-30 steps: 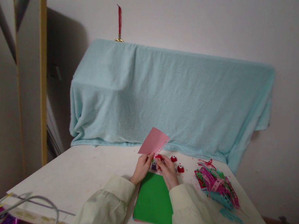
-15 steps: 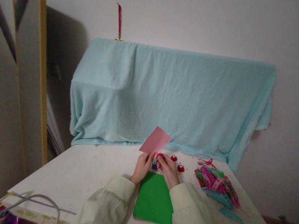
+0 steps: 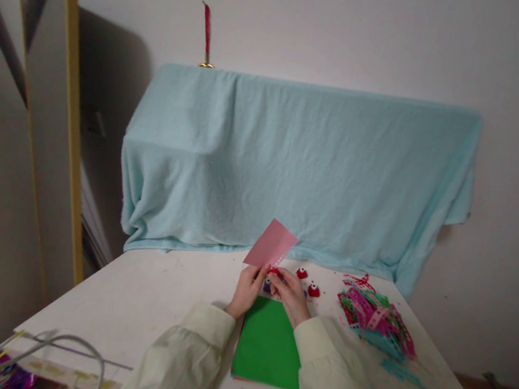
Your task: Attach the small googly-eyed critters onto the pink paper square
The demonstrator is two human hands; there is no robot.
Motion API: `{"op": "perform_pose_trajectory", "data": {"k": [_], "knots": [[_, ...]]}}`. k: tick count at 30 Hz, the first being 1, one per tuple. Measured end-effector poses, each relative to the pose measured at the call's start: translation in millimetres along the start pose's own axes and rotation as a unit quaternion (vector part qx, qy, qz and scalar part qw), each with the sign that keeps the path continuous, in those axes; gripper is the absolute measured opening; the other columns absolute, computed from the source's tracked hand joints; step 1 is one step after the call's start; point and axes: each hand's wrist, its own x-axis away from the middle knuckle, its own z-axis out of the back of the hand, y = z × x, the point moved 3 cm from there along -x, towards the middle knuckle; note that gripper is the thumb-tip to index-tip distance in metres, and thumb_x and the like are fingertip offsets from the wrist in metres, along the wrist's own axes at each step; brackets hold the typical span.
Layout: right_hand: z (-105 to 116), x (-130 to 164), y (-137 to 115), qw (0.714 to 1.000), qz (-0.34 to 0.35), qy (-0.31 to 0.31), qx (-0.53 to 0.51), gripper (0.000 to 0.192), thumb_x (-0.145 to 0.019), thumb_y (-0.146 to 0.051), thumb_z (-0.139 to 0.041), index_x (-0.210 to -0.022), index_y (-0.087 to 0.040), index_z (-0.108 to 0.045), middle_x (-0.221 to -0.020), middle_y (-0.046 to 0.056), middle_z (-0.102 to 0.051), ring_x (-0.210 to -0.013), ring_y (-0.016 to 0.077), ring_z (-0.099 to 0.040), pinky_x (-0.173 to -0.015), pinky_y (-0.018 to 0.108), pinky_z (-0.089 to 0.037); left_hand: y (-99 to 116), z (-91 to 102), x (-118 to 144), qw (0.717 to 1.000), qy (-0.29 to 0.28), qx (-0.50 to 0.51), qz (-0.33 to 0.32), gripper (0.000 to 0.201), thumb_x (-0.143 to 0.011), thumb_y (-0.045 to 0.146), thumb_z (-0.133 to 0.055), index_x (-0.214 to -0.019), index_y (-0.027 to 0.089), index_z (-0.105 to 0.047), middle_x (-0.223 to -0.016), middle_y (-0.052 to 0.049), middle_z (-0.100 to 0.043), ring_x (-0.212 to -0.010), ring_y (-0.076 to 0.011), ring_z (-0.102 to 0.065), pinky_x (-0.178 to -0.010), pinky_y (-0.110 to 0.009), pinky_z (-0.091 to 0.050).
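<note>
Held up in my left hand point(image 3: 247, 288) is a sheet of pink paper point(image 3: 272, 244), pinched near its lower corner, with a row of small holes along its right edge. My right hand point(image 3: 290, 294) grips a small red craft punch point(image 3: 273, 272) at that edge, its fingers closed and partly hiding it. Just behind the hands, a purple craft punch point(image 3: 267, 284) shows in part. To the right lie two more red punches, one farther back point(image 3: 302, 272) and one nearer point(image 3: 313, 290). Below my hands is a stack of coloured paper point(image 3: 270, 344), green on top.
A heap of punched paper strips point(image 3: 377, 317) in pink, green, red and blue lies on the right of the white table point(image 3: 137, 306). Behind stands something draped in a light blue cloth point(image 3: 302, 168). A grey cable point(image 3: 74, 342) loops at the front left; a tall mirror point(image 3: 51, 126) leans at left.
My right hand has shifted slightly left and down with the red punch, closer to my left hand. The pink paper has barely moved.
</note>
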Motion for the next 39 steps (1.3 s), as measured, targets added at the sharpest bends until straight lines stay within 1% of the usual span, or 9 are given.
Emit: {"op": "perform_pose_trajectory", "data": {"k": [4, 8, 13, 16, 19, 21, 25, 34, 39], "knots": [[-0.2, 2.4, -1.2, 1.0, -0.014, -0.004, 0.018, 0.026, -0.074, -0.041, -0.068, -0.083, -0.018, -0.06, -0.057, -0.004, -0.049, -0.049, 0.0083, -0.039, -0.046, 0.023, -0.025, -0.9, 1.0, -0.2, 0.999, -0.006, 0.03, 0.015, 0.046, -0.089, 0.044, -0.044, -0.055, 0.015, -0.053, -0.051, 0.001, -0.049, -0.054, -0.0117, -0.045, -0.055, -0.023, -0.033], [1.8, 1.7, 0.2, 1.0, -0.018, 0.004, 0.024, 0.032, -0.067, -0.044, -0.073, -0.08, -0.017, -0.061, -0.058, -0.003, -0.051, -0.05, 0.0086, -0.04, -0.047, 0.023, -0.027, -2.1, 0.8, -0.2, 0.997, -0.019, 0.069, 0.037, 0.045, -0.088, 0.048, -0.045, -0.058, 0.015, -0.054, -0.053, 0.001, -0.049, -0.055, -0.0121, -0.046, -0.055, -0.023, -0.034], [5.5, -1.2, 3.8, 0.999, -0.032, 0.017, 0.02, 0.037, -0.061, -0.043, -0.076, -0.081, -0.015, -0.062, -0.06, -0.002, -0.053, -0.051, 0.0083, -0.042, -0.046, 0.022, -0.028, 1.0, -0.4, -0.2, 0.994, -0.016, 0.095, 0.045, 0.041, -0.085, 0.05, -0.048, -0.067, 0.015, -0.055, -0.056, 0.002, -0.049, -0.053, -0.011, -0.045, -0.052, -0.022, -0.034], [7.2, -1.7, 5.5, 0.999, -0.036, 0.023, 0.021, 0.036, -0.062, -0.043, -0.076, -0.081, -0.015, -0.063, -0.06, -0.003, -0.053, -0.051, 0.0082, -0.042, -0.046, 0.021, -0.028, 3.7, -1.5, -0.5, 0.992, -0.014, 0.116, 0.056, 0.036, -0.083, 0.05, -0.051, -0.079, 0.015, -0.056, -0.059, 0.003, -0.051, -0.051, -0.0098, -0.044, -0.05, -0.021, -0.033], [7.4, -0.7, 6.0, 0.999, -0.04, 0.015, 0.032, 0.038, -0.061, -0.045, -0.076, -0.081, -0.015, -0.063, -0.057, -0.003, -0.054, -0.05, 0.0085, -0.043, -0.046, 0.022, -0.028, 6.9, -2.2, -0.8, 0.988, -0.029, 0.14, 0.054, 0.036, -0.084, 0.049, -0.05, -0.093, 0.015, -0.056, -0.067, 0.002, -0.057, -0.052, -0.0091, -0.046, -0.05, -0.02, -0.034], [7.0, 0.3, 5.6, 0.998, -0.04, 0.008, 0.038, 0.039, -0.06, -0.046, -0.076, -0.08, -0.015, -0.063, -0.056, -0.003, -0.054, -0.049, 0.0085, -0.043, -0.046, 0.022, -0.027, 7.7, -2.2, -0.9, 0.987, -0.039, 0.147, 0.051, 0.037, -0.084, 0.049, -0.049, -0.096, 0.015, -0.056, -0.067, 0.002, -0.056, -0.052, -0.0091, -0.046, -0.049, -0.02, -0.034], [6.6, 1.1, 4.6, 0.998, -0.04, 0.001, 0.041, 0.039, -0.061, -0.048, -0.075, -0.08, -0.016, -0.063, -0.056, -0.004, -0.053, -0.048, 0.0083, -0.042, -0.046, 0.023, -0.026, 4.9, -1.8, -1.1, 0.987, -0.035, 0.145, 0.061, 0.037, -0.083, 0.05, -0.051, -0.089, 0.014, -0.056, -0.06, 0.003, -0.052, -0.05, -0.0091, -0.043, -0.047, -0.02, -0.033], [4.7, 0.0, 4.0, 0.998, -0.014, -0.007, 0.053, 0.032, -0.069, -0.047, -0.071, -0.069, -0.017, -0.058, -0.055, -0.003, -0.05, -0.049, 0.0088, -0.039, -0.045, 0.023, -0.025, 4.7, -3.1, -1.4, 0.987, -0.035, 0.149, 0.056, 0.034, -0.084, 0.049, -0.05, -0.083, 0.015, -0.056, -0.066, 0.001, -0.053, -0.053, -0.0099, -0.044, -0.049, -0.021, -0.035], [4.3, 0.2, 3.3, 0.998, -0.016, -0.008, 0.053, 0.031, -0.07, -0.046, -0.07, -0.074, -0.017, -0.059, -0.056, -0.004, -0.05, -0.048, 0.0083, -0.038, -0.045, 0.023, -0.023, 3.1, -3.5, -1.1, 0.983, -0.033, 0.168, 0.064, 0.033, -0.083, 0.047, -0.051, -0.077, 0.015, -0.054, -0.063, 0.002, -0.051, -0.051, -0.0097, -0.044, -0.048, -0.021, -0.034]]}}
